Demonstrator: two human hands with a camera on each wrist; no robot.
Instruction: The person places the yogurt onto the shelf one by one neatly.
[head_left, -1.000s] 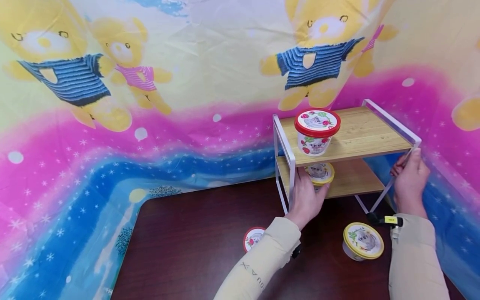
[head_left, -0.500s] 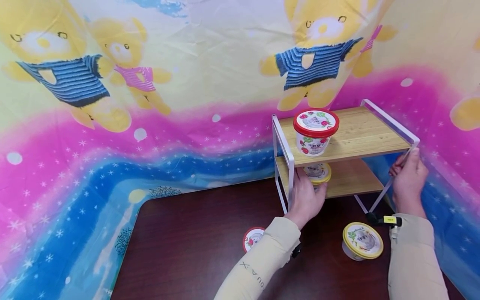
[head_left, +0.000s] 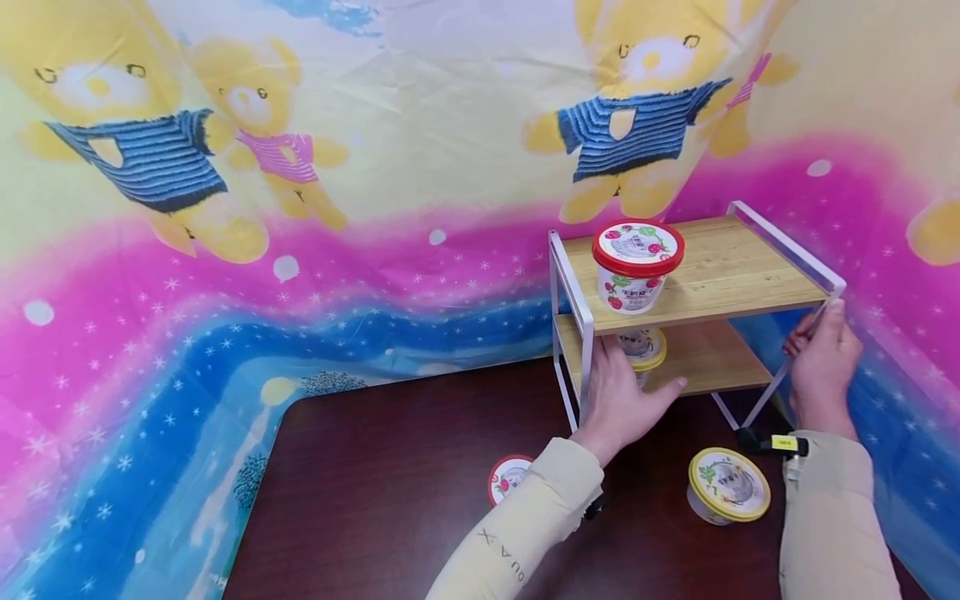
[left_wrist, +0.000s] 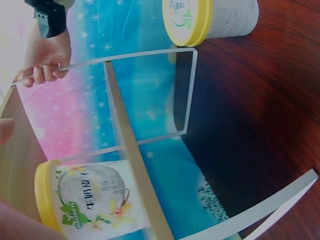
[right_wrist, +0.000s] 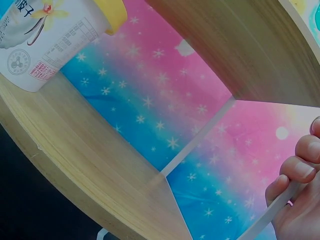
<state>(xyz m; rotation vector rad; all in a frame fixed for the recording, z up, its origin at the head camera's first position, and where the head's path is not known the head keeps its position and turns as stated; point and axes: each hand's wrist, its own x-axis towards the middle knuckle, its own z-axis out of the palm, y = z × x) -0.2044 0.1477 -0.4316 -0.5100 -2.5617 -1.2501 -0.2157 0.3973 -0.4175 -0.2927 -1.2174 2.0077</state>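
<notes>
A two-tier wooden shelf rack with a white metal frame stands at the back right of the table. On its lower board sits a yellow-lidded tub with a vanilla-flower print, upright and partly hidden in the head view. My left hand reaches in beside this tub at the rack's left end; its thumb is spread away from the tub and its fingertips are partly hidden. My right hand grips the frame's right front post, fingers curled round the bar. A red-lidded tub stands at the upper board's left front.
In front of the rack, another yellow-lidded tub stands on the dark wooden table. A second red-lidded tub is partly covered by the left sleeve. A bear-printed cloth hangs close behind and to the right of the rack.
My left thumb has swung out to the right, off the yellow-lidded tub, and the hand has opened. The tub stays on the lower board. My right hand keeps its grip on the post.
</notes>
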